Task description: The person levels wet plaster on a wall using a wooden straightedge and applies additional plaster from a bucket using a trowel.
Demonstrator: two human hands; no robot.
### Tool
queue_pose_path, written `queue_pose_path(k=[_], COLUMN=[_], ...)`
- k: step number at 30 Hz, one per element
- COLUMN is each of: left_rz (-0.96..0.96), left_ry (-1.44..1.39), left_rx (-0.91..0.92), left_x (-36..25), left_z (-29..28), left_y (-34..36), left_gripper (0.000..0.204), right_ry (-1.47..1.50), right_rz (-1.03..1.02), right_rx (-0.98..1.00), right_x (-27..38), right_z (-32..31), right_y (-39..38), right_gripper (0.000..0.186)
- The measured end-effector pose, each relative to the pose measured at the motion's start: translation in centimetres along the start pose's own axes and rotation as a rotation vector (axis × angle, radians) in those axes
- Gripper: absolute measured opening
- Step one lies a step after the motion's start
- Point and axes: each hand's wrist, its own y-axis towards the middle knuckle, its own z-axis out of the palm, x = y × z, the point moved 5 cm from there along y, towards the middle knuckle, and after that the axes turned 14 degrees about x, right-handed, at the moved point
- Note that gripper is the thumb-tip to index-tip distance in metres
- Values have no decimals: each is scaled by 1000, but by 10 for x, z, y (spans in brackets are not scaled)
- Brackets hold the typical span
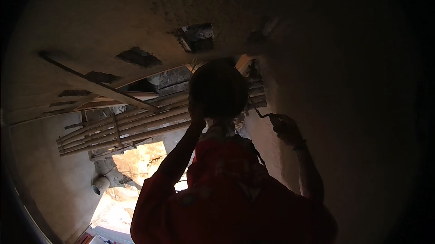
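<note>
My left hand (196,112) grips the rim of a dark round pan (219,89), held up in front of my chest; its contents are too dark to make out. To the right of the pan, my right hand (285,128) is closed round the handle of a trowel (259,113). The trowel's bent metal neck shows, and its blade, seen nearly edge-on, is close to the pan's right side. Both arms are in shadow, and the fingers of the left hand are partly lost in the dark.
A platform of wooden poles (149,126) stretches below to the left, with a long plank (102,86) leaning across to the wall. Several dark recesses, one a square hole (199,37), cut the wall ahead. A smooth wall (353,121) rises right. A cylindrical container (100,185) lies low left near sunlit ground.
</note>
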Motion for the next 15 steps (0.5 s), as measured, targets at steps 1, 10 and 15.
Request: queue_pose_path(k=[1,10,15], left_rz=[47,39,-662], left_ry=[114,529,294], left_rx=[69,607,295], left_x=[28,83,81], left_z=[-1,127,157], left_y=[17,25,2], left_gripper=[41,38,41], right_ry=[53,-869,-256], right_rz=[-41,-165,75], right_rx=[2,-251,-448], right_x=[1,-62,-83], right_z=[6,1,-20], right_y=[-3,1,-31], right_gripper=[34,51,49])
